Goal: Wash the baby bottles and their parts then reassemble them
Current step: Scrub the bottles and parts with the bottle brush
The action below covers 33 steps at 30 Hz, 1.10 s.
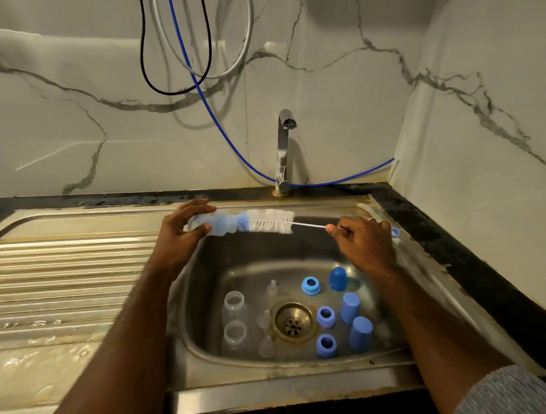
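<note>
Your left hand (184, 227) is wrapped around a clear baby bottle (214, 225) held on its side above the far rim of the sink (324, 205), thumb underneath and fingers curled over the top. Your right hand (362, 237) pinches the thin wire handle of the bottle brush (269, 221) between thumb and fingertips; the blue tip of the brush sits at the bottle's mouth while most of the white bristles are outside it.

The bottle looks like light, thin plastic, and once wet or soapy it will likely be slippery, so hold it around the body rather than near the neck, where the brush needs room. The twisted wire handle is slender and probably flexes, so a pinch closer to the bristles should give you better control when pushing in.

Down in the basin, two more clear bottles (235, 304) stand upright left of the drain (293, 323), with pale, soft-looking teats (272, 289) between them and the drain. Three blue collar rings (310, 285) and three blue caps (338, 278) sit to the right. The teats are likely floppy and easy to lose toward the drain; take each by its wide base. The chrome tap (283, 151) shows no water running.
</note>
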### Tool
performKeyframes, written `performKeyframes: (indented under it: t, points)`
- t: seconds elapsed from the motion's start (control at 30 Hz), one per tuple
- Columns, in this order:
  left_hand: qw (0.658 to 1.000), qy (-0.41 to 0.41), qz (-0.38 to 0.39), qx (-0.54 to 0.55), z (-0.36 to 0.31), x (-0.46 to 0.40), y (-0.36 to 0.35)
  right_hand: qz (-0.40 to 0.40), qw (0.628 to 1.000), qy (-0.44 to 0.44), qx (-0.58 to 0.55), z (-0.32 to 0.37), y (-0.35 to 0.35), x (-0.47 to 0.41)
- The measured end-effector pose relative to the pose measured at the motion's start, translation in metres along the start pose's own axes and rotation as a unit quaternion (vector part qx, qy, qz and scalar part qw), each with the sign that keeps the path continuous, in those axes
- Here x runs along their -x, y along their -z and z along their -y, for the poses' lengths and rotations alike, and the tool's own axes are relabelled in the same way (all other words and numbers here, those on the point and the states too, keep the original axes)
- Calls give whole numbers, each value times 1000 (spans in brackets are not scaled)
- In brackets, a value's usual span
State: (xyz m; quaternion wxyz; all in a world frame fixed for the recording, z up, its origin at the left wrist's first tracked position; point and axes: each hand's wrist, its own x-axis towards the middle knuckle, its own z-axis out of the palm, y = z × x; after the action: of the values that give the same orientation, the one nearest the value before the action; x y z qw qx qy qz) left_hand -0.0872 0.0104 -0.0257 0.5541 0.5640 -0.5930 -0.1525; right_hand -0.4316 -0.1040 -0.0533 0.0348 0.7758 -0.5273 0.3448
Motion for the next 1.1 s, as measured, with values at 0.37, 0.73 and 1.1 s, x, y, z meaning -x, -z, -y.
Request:
performKeyframes:
  t: [0.37,0.73,1.1]
  points:
    - [985,145,42,86,-6,4,-2,72,988,46,-130,9,8,3]
    - [971,225,24,72,-9,7,1,121,960,5,-254,1,15,2]
    - [929,182,-23,322,-21,3,-5,83,966,-85,-230,7,0,1]
